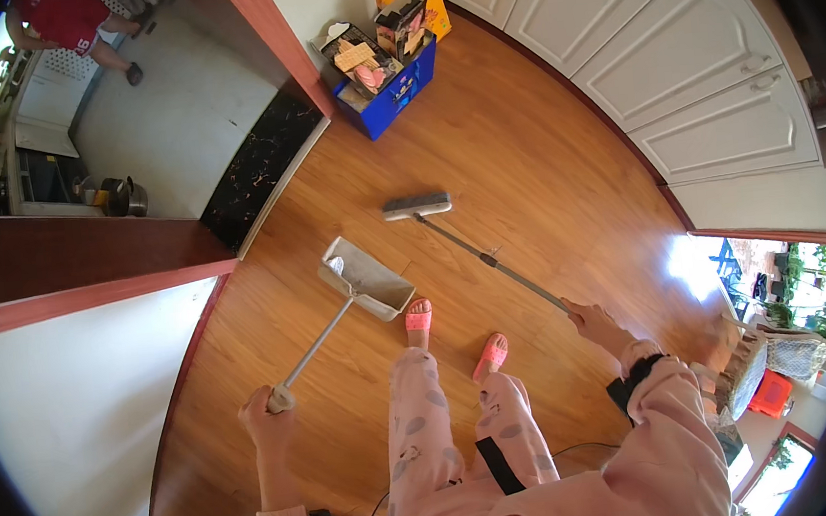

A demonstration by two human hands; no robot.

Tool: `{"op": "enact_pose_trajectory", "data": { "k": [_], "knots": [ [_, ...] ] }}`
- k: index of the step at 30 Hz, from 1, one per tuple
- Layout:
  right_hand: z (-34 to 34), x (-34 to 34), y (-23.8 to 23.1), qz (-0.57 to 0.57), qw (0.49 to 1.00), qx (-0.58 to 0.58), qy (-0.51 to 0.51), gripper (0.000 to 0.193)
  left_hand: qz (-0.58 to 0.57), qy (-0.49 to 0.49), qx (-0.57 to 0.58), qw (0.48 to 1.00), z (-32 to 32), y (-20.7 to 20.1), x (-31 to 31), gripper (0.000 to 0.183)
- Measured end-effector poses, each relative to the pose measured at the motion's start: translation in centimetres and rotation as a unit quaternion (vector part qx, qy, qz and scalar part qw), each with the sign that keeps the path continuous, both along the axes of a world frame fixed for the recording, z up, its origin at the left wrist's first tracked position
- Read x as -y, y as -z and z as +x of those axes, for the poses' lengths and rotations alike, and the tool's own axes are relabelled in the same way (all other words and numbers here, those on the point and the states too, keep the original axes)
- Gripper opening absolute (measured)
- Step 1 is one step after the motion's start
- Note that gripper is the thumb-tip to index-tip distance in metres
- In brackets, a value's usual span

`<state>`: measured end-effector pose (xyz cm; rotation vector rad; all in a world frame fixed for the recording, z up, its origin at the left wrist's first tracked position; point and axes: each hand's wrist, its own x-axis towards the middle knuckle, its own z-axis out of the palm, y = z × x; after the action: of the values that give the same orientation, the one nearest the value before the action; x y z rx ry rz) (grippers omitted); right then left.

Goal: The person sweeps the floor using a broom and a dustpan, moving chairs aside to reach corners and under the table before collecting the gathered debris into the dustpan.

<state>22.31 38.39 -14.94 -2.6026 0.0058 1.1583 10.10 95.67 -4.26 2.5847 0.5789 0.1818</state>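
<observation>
My left hand [268, 420] is closed round the top end of the handle of a long-handled dustpan [368, 280]. Its pale grey pan lies on the wooden floor just ahead of my feet, with a small whitish scrap [336, 264] at its left end. In my right hand [596, 325] I grip the grey pole of a broom [418, 205]. The broom's wide, flat head rests on the floor beyond the dustpan, a short gap apart from it.
A blue bag [389, 98] full of boxes and packets stands by the doorway, a yellow bag [435, 5] behind it. White cabinets [655, 50] line the right. Another person in a red top [68, 23] is in the room at upper left. Chairs [743, 377] stand at right.
</observation>
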Motion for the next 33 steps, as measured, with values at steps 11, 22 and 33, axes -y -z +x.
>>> {"op": "enact_pose_trajectory", "data": {
  "k": [11,22,33],
  "knots": [
    [-6.3,20.3,-5.4,-0.103,0.982,0.047,-0.150,0.042,-0.020,-0.028,0.040,0.999,-7.7,-1.7,10.3,0.033],
    [-11.7,25.7,1.4,0.058,0.975,0.107,0.186,0.038,0.026,0.116,-0.134,0.984,0.2,6.4,22.2,0.022],
    [-18.0,10.6,12.0,0.094,0.844,0.053,0.526,0.040,0.051,0.267,-0.078,0.959,1.6,16.1,27.5,0.018]
  ]
}}
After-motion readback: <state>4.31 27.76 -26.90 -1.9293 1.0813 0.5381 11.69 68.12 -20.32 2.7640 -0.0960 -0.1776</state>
